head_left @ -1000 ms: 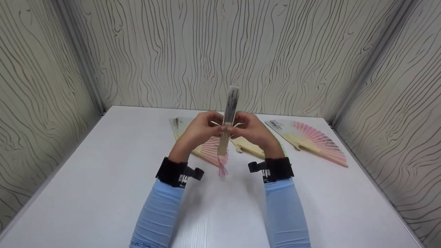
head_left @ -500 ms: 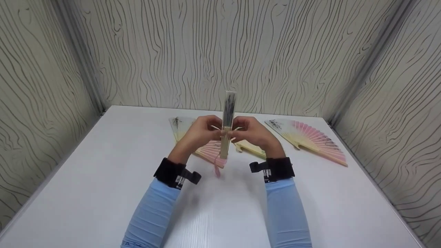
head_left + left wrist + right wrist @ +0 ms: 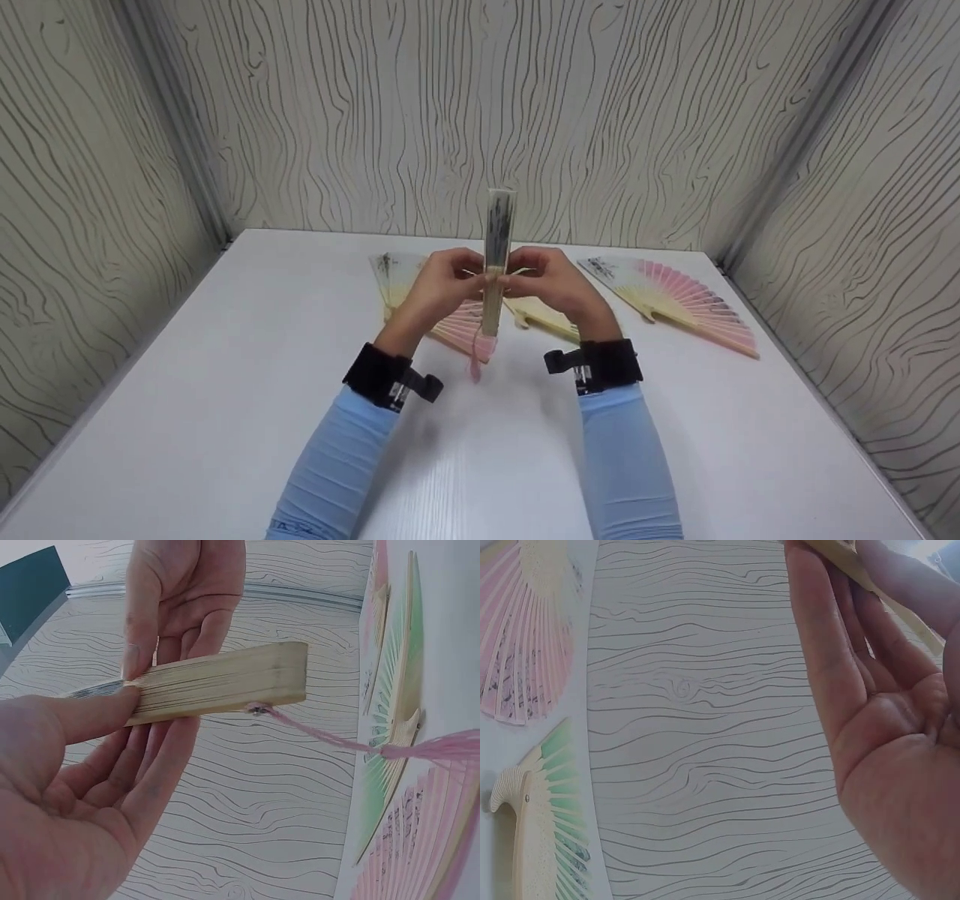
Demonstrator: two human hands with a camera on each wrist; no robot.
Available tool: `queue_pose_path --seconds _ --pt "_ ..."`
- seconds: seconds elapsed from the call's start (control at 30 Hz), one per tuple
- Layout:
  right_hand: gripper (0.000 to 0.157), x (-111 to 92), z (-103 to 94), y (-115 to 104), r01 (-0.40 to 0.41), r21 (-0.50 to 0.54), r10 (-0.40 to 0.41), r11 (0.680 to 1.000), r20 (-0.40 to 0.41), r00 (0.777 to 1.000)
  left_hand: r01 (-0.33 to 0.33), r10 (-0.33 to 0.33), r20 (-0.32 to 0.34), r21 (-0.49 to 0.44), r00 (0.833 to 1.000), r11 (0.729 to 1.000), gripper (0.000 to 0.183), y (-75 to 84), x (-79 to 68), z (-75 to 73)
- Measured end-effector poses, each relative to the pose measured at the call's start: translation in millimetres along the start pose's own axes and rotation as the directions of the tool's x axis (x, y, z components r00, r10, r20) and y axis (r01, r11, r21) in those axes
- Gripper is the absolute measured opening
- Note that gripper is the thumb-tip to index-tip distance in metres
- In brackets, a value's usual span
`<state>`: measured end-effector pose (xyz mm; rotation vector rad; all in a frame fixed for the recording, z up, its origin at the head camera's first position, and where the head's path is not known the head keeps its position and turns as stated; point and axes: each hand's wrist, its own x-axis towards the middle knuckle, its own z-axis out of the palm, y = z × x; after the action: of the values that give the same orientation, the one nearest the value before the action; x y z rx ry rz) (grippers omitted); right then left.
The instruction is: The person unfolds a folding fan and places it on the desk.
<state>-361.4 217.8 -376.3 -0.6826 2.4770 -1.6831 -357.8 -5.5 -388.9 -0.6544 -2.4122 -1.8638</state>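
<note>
Both hands hold a folded hand fan (image 3: pixel 495 259) upright over the middle of the table. Its ribs (image 3: pixel 217 682) are pale wood, the folded leaf above looks grey, and a pink tassel (image 3: pixel 475 367) dangles from the lower end. My left hand (image 3: pixel 444 289) grips one side, with its thumb on the rib edges and fingers behind. From the other side my right hand (image 3: pixel 551 281) pinches the fan the same way, the two thumbs nearly meeting. In the right wrist view only a strip of the fan (image 3: pixel 840 555) shows between thumb and fingers.
Three spread fans lie on the white table (image 3: pixel 262 337): a pink and white fan (image 3: pixel 454 330) behind the left hand, a green fan (image 3: pixel 405 667) partly hidden by the right hand, and another pink and white fan (image 3: pixel 675 300) farther right. Wood-patterned panels (image 3: pixel 480 112) enclose the table.
The folded fan has gone from a slight rightward tilt to nearly upright. It dipped a little with both hands, then rose again. The tassel swings a bit left; the grip stays the same.
</note>
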Motion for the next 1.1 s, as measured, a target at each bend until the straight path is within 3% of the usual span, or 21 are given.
queue_pose_path --seconds 0.13,0.37,0.8,1.1 --pt "0.025 0 2.2 0 -0.009 0.042 0.011 0.999 -0.031 0.999 -0.011 0.011 -0.040 0.003 0.999 1.000 0.018 -0.1 1.1 1.9" --pt "0.017 2 9.1 0 -0.010 0.159 0.025 0.987 -0.092 0.995 -0.026 0.021 -0.061 -0.071 0.998 0.997 0.018 -0.8 0.2 2.8" --pt "0.007 3 12.5 -2 -0.046 0.239 0.071 0.970 -0.098 0.993 -0.005 -0.009 -0.076 -0.180 0.997 0.984 0.017 -3.9 1.2 2.4" --pt "0.009 3 12.5 -1 -0.065 0.276 0.095 0.959 -0.097 0.991 0.018 -0.040 -0.091 -0.230 0.995 0.973 0.019 -6.2 3.1 4.0"
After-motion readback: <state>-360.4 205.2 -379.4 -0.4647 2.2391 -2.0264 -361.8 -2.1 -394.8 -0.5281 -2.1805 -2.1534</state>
